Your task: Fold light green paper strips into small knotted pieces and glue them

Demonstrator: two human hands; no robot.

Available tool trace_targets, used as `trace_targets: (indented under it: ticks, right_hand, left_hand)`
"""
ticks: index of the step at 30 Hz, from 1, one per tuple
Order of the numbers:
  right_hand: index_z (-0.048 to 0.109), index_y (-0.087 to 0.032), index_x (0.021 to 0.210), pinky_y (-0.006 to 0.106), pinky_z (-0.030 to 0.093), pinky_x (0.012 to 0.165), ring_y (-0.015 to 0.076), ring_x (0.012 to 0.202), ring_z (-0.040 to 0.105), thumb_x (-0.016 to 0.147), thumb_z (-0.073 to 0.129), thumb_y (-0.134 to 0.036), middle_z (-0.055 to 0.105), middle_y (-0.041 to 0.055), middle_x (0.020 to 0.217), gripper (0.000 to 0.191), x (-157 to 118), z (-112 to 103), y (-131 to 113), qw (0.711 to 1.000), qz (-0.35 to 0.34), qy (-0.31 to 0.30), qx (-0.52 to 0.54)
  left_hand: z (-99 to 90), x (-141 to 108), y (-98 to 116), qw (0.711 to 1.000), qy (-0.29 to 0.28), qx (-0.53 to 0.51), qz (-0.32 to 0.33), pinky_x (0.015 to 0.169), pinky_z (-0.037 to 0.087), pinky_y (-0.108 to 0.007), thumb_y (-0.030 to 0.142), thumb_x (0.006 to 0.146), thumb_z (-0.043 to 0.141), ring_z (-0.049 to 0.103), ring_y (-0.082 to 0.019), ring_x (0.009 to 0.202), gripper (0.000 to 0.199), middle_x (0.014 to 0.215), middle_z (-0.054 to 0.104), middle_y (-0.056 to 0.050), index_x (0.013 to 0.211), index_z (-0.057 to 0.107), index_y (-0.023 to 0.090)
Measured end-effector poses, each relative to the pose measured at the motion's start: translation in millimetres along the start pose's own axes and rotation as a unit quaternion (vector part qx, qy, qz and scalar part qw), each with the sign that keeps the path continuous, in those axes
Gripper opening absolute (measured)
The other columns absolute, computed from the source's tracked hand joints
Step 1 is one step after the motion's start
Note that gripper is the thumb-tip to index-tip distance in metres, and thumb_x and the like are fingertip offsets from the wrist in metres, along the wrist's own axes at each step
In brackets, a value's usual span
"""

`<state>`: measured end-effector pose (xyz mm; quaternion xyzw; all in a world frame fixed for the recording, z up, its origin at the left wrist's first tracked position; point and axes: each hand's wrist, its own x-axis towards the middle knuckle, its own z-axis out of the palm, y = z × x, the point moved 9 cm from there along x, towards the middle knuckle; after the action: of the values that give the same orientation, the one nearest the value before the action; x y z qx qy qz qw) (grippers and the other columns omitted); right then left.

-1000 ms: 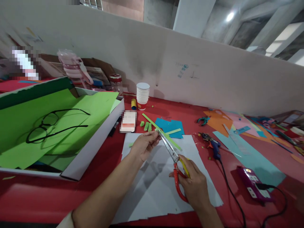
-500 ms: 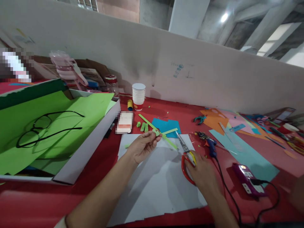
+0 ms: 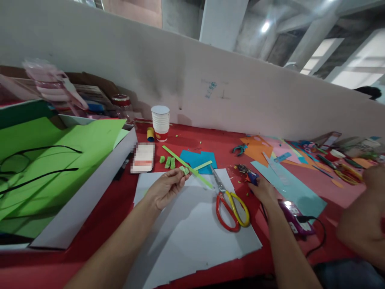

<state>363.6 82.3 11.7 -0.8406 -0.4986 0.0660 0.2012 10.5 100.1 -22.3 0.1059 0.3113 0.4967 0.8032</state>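
Note:
My left hand (image 3: 168, 185) is closed, with a small folded piece of light green paper (image 3: 184, 170) pinched at its fingertips. My right hand (image 3: 264, 192) is wrapped round the handle of a blue glue gun (image 3: 252, 177); its palm side is hidden. Between the hands lie scissors (image 3: 231, 208) with one red and one yellow handle, on white paper sheets (image 3: 186, 241). Green paper strips (image 3: 173, 153) cross near my left fingertips, over blue paper (image 3: 207, 159). Several folded green pieces (image 3: 170, 162) stand just beyond the left hand.
On the left is a white box (image 3: 84, 192) holding green sheets and glasses (image 3: 45, 176). Stacked paper cups (image 3: 161, 122) stand near the wall. Pliers (image 3: 240, 149), light blue paper (image 3: 285, 188) and a purple power socket (image 3: 296, 220) lie rightward. Another person's arm (image 3: 361, 220) rests at far right.
My right hand has let go of the scissors, which now lie on the white paper, and has moved right to the glue gun. The left hand keeps its pinch. The view has turned right.

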Motion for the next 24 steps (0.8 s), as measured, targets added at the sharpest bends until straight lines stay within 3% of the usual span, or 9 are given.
trace_targets:
  ticks: [3, 8, 10, 11, 12, 15, 19, 24]
  right_hand:
    - [0.057, -0.019, 0.06, 0.03, 0.045, 0.055, 0.0218, 0.06, 0.06, 0.063, 0.057, -0.025, 0.055, 0.0007, 0.05, 0.007, -1, 4, 3, 0.99, 0.05, -0.04, 0.124]
    - [0.055, -0.02, 0.066, 0.026, 0.052, 0.057, 0.0156, 0.061, 0.062, 0.061, 0.053, -0.021, 0.063, 0.0001, 0.063, 0.005, -35, 1, -28, 0.936, 0.074, -0.091, 0.333]
    - [0.057, -0.019, 0.072, 0.025, 0.052, 0.059, 0.0153, 0.063, 0.063, 0.055, 0.064, -0.016, 0.065, 0.0004, 0.07, 0.019, -60, 7, -50, 0.822, 0.1, -0.135, 0.545]
    - [0.058, -0.019, 0.079, 0.025, 0.052, 0.06, 0.0144, 0.064, 0.062, 0.055, 0.069, -0.016, 0.066, 0.0005, 0.074, 0.026, -73, 7, -62, 0.79, 0.095, -0.149, 0.587]
    - [0.057, -0.019, 0.084, 0.024, 0.051, 0.059, 0.0134, 0.063, 0.061, 0.058, 0.072, -0.019, 0.066, 0.0002, 0.077, 0.03, -84, 6, -74, 0.779, 0.081, -0.161, 0.601]
    - [0.055, -0.019, 0.091, 0.022, 0.046, 0.054, 0.0116, 0.055, 0.054, 0.072, 0.069, -0.031, 0.06, -0.0018, 0.062, 0.026, -113, -3, -108, 0.791, -0.017, -0.186, 0.583]
    - [0.057, -0.018, 0.098, 0.023, 0.043, 0.056, 0.0113, 0.056, 0.049, 0.087, 0.051, -0.038, 0.052, -0.002, 0.061, 0.024, -138, -20, -136, 0.847, -0.153, -0.162, 0.482]
    - [0.057, -0.019, 0.105, 0.024, 0.044, 0.053, 0.0129, 0.057, 0.05, 0.09, 0.045, -0.039, 0.053, -0.0001, 0.066, 0.028, -157, -22, -144, 0.895, -0.21, -0.126, 0.373]
  left_hand:
    - [1.7, 1, 0, 1.0, -0.02, -0.004, -0.001, 0.052, 0.053, -0.01, -0.004, 0.079, 0.051, 0.066, -0.008, 0.06, 0.023, 0.066, 0.064, -0.003, 0.063, 0.056, 0.011]
    - [3.3, 1, 0, 1.0, -0.023, -0.016, -0.007, 0.051, 0.053, -0.011, -0.003, 0.078, 0.054, 0.065, -0.008, 0.059, 0.02, 0.065, 0.062, -0.002, 0.064, 0.056, 0.012]
    - [4.6, 0, -1, 0.999, -0.024, -0.019, -0.009, 0.051, 0.052, -0.01, -0.003, 0.078, 0.054, 0.065, -0.008, 0.059, 0.02, 0.065, 0.062, -0.002, 0.064, 0.056, 0.012]
    - [5.2, 0, -1, 0.999, -0.025, -0.02, -0.008, 0.05, 0.052, -0.01, -0.002, 0.078, 0.055, 0.064, -0.008, 0.059, 0.02, 0.065, 0.062, -0.002, 0.064, 0.056, 0.012]
    - [5.7, -1, -1, 0.999, -0.028, -0.02, -0.008, 0.05, 0.052, -0.01, -0.002, 0.077, 0.056, 0.064, -0.007, 0.058, 0.019, 0.064, 0.062, -0.002, 0.064, 0.056, 0.012]
    - [7.6, -2, 0, 0.999, -0.049, -0.008, -0.001, 0.049, 0.051, -0.011, 0.001, 0.075, 0.061, 0.062, -0.007, 0.056, 0.015, 0.065, 0.063, -0.002, 0.065, 0.058, 0.012]
    - [9.2, -1, 0, 0.996, -0.086, 0.013, 0.009, 0.048, 0.049, -0.012, 0.007, 0.069, 0.07, 0.059, -0.006, 0.054, 0.009, 0.071, 0.066, -0.004, 0.07, 0.063, 0.011]
    - [12.3, -1, 2, 0.992, -0.12, 0.025, 0.029, 0.049, 0.048, -0.012, 0.012, 0.061, 0.078, 0.056, -0.005, 0.053, 0.016, 0.066, 0.064, -0.001, 0.066, 0.063, 0.012]
